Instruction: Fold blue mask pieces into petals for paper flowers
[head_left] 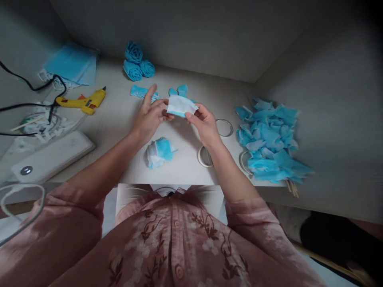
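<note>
A small rectangular piece of face mask fabric (pixel 181 105), white with a light blue lower edge, is held up above the table. My right hand (pixel 206 124) pinches its right end, with the thumb in front. At the left end are the bent fingers of my left hand (pixel 150 117), closed on the edge, while its thumb sticks up apart. Below my hands lies a crumpled bundle of blue and white mask fabric (pixel 161 152). Beyond them are a folded blue strip (pixel 139 91) and some blue scraps (pixel 182 90), partly hidden by the held piece.
Several blue fabric roses (pixel 133 70) stand at the back. On the left are stacked face masks (pixel 72 63), a yellow glue gun (pixel 86 102), black cables and a white power bank (pixel 55 156). Tape rings (pixel 225 127) and a large heap of blue mask pieces (pixel 271 135) occupy the right.
</note>
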{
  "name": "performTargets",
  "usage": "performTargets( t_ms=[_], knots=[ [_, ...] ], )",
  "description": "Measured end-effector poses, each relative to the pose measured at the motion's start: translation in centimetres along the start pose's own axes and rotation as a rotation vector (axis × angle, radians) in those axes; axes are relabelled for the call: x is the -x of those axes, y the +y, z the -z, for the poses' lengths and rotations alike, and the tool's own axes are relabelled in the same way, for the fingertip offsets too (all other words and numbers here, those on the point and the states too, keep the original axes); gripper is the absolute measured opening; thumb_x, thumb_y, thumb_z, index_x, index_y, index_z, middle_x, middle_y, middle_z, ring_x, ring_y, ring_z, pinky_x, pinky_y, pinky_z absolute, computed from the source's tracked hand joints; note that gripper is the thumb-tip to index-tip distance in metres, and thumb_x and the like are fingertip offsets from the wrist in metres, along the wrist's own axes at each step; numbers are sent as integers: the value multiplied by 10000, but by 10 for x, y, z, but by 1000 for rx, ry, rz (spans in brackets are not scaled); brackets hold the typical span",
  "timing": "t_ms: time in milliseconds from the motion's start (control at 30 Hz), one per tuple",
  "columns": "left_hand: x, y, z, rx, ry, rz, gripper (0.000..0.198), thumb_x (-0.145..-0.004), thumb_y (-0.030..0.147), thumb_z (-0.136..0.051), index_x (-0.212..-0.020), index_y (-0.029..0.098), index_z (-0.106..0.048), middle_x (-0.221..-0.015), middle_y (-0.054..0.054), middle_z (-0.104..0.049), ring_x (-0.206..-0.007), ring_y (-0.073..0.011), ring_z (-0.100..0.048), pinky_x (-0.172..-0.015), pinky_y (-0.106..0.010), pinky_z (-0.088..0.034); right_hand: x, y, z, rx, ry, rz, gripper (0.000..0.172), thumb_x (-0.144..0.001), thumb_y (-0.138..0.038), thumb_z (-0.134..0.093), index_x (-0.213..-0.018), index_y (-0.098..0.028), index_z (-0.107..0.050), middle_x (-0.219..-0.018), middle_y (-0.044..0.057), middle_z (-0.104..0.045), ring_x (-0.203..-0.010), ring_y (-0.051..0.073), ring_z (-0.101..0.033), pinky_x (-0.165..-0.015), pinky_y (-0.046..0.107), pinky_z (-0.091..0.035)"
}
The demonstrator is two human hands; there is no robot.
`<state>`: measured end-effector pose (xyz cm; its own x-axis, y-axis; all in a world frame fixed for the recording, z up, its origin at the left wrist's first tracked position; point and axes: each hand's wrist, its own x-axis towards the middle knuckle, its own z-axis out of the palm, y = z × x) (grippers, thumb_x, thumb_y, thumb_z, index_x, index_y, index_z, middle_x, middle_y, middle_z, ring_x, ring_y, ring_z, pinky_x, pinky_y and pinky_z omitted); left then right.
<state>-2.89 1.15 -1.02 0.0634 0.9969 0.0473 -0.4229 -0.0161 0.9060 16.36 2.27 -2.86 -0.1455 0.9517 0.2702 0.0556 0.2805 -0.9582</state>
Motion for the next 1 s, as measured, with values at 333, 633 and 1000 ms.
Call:
performTargets(
  t_ms=[333, 633, 1000],
  knots=[
    [9, -12, -2, -155, -114, 119, 229, -839, 324, -805, -747, 131, -725, -741, -56, -718, -706, -148, -655, -752, -306, -515, 9, -1, -15, -2, -9, 9, 592, -782, -755, -705, -1111, -271, -623, -949, 13, -679, -864, 157, -647, -801, 308, -578],
    [6, -6, 2, -149, -72, 146, 188, -818, 278, -811, -745, 125, -731, -714, -66, -720, -696, -165, -663, -769, -332, -512, 5, -10, -8, -25, 6, -21, 517, -794, -742, -699, -859, -230, -665, -815, -14, -654, -766, 125, -606, -758, 282, -555],
    [4, -1, 2, -145, -38, 159, 216, -768, 281, -814, -720, 104, -698, -664, -57, -698, -637, -145, -650, -713, -306, -509, 0, -2, 4, 107, 95, 110, 522, -889, -700, -624, -1146, -251, -699, -1039, 31, -737, -990, 170, -699, -944, 347, -567]
  ],
)
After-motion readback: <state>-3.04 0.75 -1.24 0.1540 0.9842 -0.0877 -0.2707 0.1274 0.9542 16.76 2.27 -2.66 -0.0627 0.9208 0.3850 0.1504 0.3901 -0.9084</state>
